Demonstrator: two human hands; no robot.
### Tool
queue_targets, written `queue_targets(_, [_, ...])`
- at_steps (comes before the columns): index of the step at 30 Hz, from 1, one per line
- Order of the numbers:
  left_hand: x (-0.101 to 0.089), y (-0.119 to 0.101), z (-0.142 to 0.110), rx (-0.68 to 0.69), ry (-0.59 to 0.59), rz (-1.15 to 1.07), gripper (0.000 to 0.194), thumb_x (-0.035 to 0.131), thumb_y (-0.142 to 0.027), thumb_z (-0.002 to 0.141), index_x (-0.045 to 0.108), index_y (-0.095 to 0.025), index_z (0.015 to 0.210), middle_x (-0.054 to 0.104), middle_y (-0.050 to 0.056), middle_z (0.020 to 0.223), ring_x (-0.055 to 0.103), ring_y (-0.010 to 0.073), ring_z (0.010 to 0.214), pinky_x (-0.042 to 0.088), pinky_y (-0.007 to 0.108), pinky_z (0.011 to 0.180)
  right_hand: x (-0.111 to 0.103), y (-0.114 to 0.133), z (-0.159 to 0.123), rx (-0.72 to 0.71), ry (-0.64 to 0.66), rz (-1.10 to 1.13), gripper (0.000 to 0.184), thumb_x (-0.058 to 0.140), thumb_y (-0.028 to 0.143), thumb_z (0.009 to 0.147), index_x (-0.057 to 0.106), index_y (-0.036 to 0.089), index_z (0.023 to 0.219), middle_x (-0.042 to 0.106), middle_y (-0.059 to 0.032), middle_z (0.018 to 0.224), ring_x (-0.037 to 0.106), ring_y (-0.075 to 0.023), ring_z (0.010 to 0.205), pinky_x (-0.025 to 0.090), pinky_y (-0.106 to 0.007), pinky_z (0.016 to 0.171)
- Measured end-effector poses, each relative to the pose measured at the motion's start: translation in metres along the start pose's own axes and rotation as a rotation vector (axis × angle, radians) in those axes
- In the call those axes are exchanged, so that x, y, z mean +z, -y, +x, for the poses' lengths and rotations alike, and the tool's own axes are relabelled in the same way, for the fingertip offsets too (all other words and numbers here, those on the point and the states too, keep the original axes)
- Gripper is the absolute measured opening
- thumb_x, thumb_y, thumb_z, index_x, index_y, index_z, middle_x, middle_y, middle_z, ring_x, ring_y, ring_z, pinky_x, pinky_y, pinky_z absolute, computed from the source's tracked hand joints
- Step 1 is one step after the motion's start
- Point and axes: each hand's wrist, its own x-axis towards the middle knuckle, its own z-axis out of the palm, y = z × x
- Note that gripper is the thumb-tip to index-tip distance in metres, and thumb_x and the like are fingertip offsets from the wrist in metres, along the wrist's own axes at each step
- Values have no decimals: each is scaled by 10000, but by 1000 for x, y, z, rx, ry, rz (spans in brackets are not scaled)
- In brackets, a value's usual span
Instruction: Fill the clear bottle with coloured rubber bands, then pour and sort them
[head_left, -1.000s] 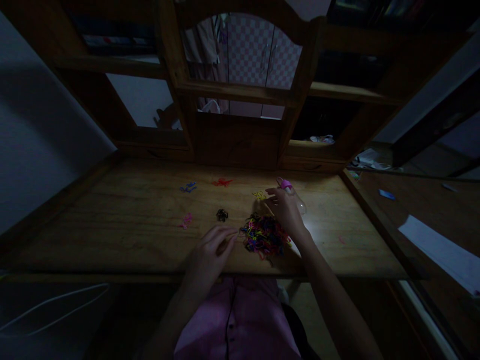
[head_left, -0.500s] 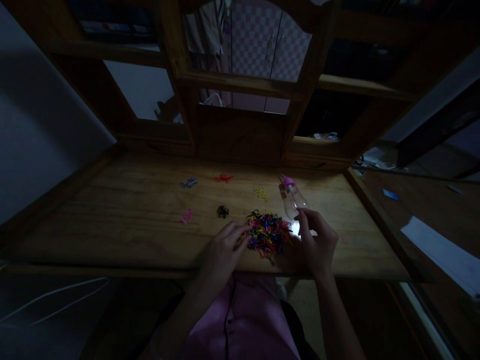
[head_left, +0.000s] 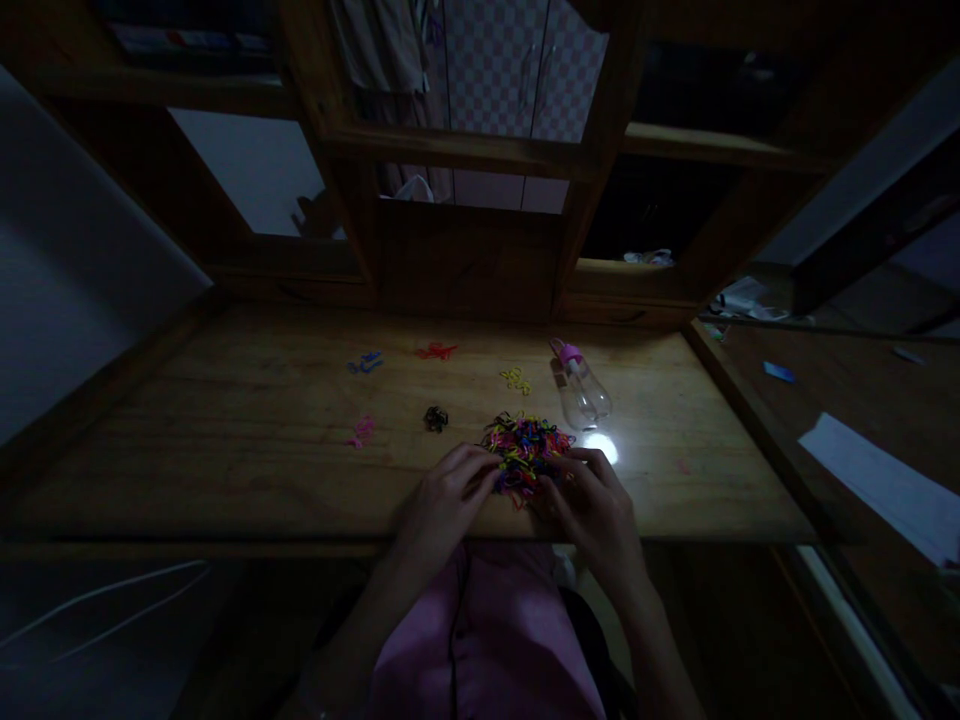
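A mixed pile of small colourful rubber bands (head_left: pixel 525 440) lies near the front edge of the wooden desk (head_left: pixel 247 400). My left hand (head_left: pixel 450 490) touches the pile's left side, thumb and fingertips drawn close together; whatever may be pinched there is too small to make out. At the right side of the pile is my right hand (head_left: pixel 596 505), its thumb and fingers apart among the bands. Beyond the pile, small groups lie sorted by colour: black bands (head_left: pixel 436 418), pink bands (head_left: pixel 362 432), blue bands (head_left: pixel 365 363), red bands (head_left: pixel 436 351) and yellow bands (head_left: pixel 516 380).
A clear bulb-shaped bottle with a pink cap (head_left: pixel 583 392) lies behind the pile to the right, beside a bright light spot. Wooden shelving (head_left: pixel 465 255) rises at the desk's back. Paper (head_left: pixel 877 480) and a blue packet (head_left: pixel 778 371) lie on the right-hand surface.
My right hand has left the bottle and come down to the left onto the pile's right side. My left hand stays at the pile. The view has shifted slightly.
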Motion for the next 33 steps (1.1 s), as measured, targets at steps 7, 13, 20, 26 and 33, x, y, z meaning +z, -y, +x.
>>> queue_targets(7, [-4,8,-1,-35,-44,-101,144,561,-259,934,703,-245,954,674,19,1002,636,162,973,481,271,889,11,2,9,5,-47,37,116,614,187,882,685,230,963,609,-56,1030,624,-193,935,509,-304,792])
queue_targets(13, [-6,5,0,-56,-67,-130,138,576,-278,925,710,-246,932,690,11,994,643,163,963,484,270,879,5,12,14,71,-85,216,74,628,207,880,695,227,906,637,-35,950,621,-168,860,494,-268,699])
queue_targets(20, [-4,-14,1,-127,-110,-289,196,630,-326,893,699,-253,1061,700,24,1083,662,173,990,531,282,868,1,14,7,80,-50,250,98,623,213,898,681,238,973,675,-1,854,602,-132,692,466,-239,606])
queue_targets(26, [1,-36,0,-45,-49,-352,135,698,-271,846,738,-250,973,708,14,1002,665,156,952,526,253,861,3,27,5,-156,5,191,121,571,148,928,655,225,968,683,-16,884,625,-141,794,477,-248,701])
queue_targets(33, [-1,-29,-2,-40,-108,-300,65,681,-252,857,736,-229,881,706,13,907,660,157,892,510,251,821,-4,27,2,-69,-51,125,117,606,205,912,648,221,1019,669,-20,870,588,-132,683,473,-252,638])
